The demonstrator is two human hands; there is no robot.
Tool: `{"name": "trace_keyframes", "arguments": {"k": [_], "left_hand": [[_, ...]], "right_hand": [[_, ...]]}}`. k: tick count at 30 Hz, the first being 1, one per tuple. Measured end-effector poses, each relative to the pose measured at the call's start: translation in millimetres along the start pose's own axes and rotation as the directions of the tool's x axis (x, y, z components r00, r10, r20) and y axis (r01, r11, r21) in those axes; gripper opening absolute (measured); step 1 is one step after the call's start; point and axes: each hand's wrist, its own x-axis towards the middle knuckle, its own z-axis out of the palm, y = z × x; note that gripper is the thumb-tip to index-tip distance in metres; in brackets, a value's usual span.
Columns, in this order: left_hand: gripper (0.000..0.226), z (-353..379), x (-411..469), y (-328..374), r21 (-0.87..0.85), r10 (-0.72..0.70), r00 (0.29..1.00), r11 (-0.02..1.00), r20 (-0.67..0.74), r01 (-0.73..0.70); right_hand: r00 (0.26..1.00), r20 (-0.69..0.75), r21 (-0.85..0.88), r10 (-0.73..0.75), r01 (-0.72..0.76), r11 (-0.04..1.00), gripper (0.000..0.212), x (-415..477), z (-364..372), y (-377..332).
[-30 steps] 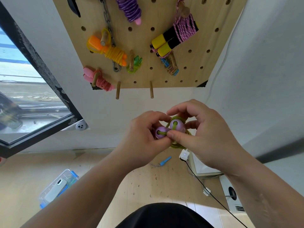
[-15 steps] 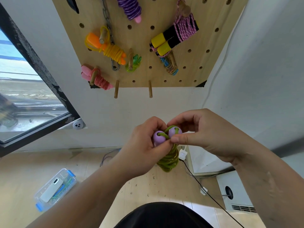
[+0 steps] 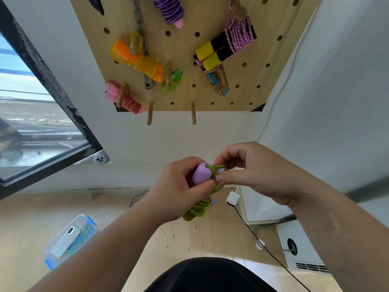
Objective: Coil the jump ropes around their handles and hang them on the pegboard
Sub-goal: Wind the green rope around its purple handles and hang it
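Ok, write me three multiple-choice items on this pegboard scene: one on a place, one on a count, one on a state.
1. Where on the pegboard does the pink rope hang?
A. top right
B. lower left corner
C. dead centre

2. How many bare pegs stick out along the board's bottom edge?
A. two
B. none
C. five

3. What state is the green-corded rope in?
A. hung on a peg
B. stretched flat on the floor
C. coiled round its lilac handles, held off the board

Answers:
1. B, since it hangs nearest the board's lower left corner.
2. A, since two wooden pegs there carry nothing.
3. C, since green loops wrap below the handles, well under the board.
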Motion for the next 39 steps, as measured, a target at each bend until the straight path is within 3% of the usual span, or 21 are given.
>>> {"name": "trace_keyframes", "arguments": {"k": [4, 6, 9, 13, 16, 21, 23, 26, 27, 30, 34, 39], "left_hand": [[0.015, 2.6, -5.3, -2.9, 0.031, 0.01, 1.0, 0.999, 0.004, -0.01], [0.023, 4.8, -7.6, -5.6, 0.063, -0.005, 1.0, 0.998, 0.019, 0.004], [0.027, 7.3, -10.6, -13.0, 0.104, -0.034, 0.999, 0.994, -0.005, 0.035], [0.023, 0.4, -10.1, -15.4, -0.162, -0.153, 0.985, 0.977, -0.085, 0.138], [0.021, -7.6, -5.1, -11.0, -0.29, -0.216, 0.97, 0.94, -0.108, 0.177], [0.037, -11.9, 2.0, -12.6, -0.452, -0.306, 0.951, 0.842, 0.051, 0.295], [0.042, -7.1, 1.7, -12.6, -0.588, -0.312, 0.94, 0.738, 0.139, 0.332], [0.044, 1.7, 0.8, -3.7, -0.805, -0.331, 0.903, 0.434, 0.275, 0.404], [0.041, 3.0, 1.8, -3.9, -0.811, -0.346, 0.891, 0.402, 0.295, 0.425], [0.037, 3.3, 8.5, -7.2, -0.724, -0.457, 0.852, 0.494, 0.255, 0.482], [0.06, 6.6, 12.7, -4.9, -0.53, -0.485, 0.871, 0.721, 0.074, 0.446], [0.05, 6.3, 19.8, 4.6, -0.416, -0.518, 0.856, 0.779, -0.005, 0.469]], "right_hand": [[0.99, 0.094, 0.273, 0.102, -0.124, 0.954, 0.011, 9.4, -2.0, 5.9], [0.99, 0.086, 0.269, 0.116, -0.135, 0.954, 0.013, 13.4, 2.2, 6.3], [0.996, -0.037, 0.142, 0.087, -0.081, 0.987, 0.014, 17.0, 15.4, 4.4], [0.986, -0.166, 0.054, 0.0, 0.009, 0.998, 0.014, 11.7, 28.9, -1.3], [0.985, -0.157, 0.055, -0.074, 0.084, 0.995, 0.014, 4.1, 37.2, -6.5], [0.943, -0.241, 0.016, -0.23, 0.241, 0.97, 0.007, 1.1, 46.1, 5.2], [0.893, -0.306, -0.114, -0.329, 0.309, 0.944, 0.006, 1.3, 49.7, 11.4], [0.838, -0.368, -0.235, -0.402, 0.335, 0.912, 0.008, 3.0, 52.1, 17.3], [0.827, -0.377, -0.272, -0.418, 0.332, 0.903, 0.007, 3.3, 51.9, 19.3], [0.826, -0.367, -0.32, -0.428, 0.32, 0.892, 0.006, 0.4, 53.6, 24.6], [0.835, -0.382, -0.267, -0.395, 0.31, 0.913, 0.019, -3.0, 56.5, 26.3], [0.883, -0.253, -0.317, -0.396, 0.311, 0.896, 0.043, -3.0, 64.9, 32.4]]}}
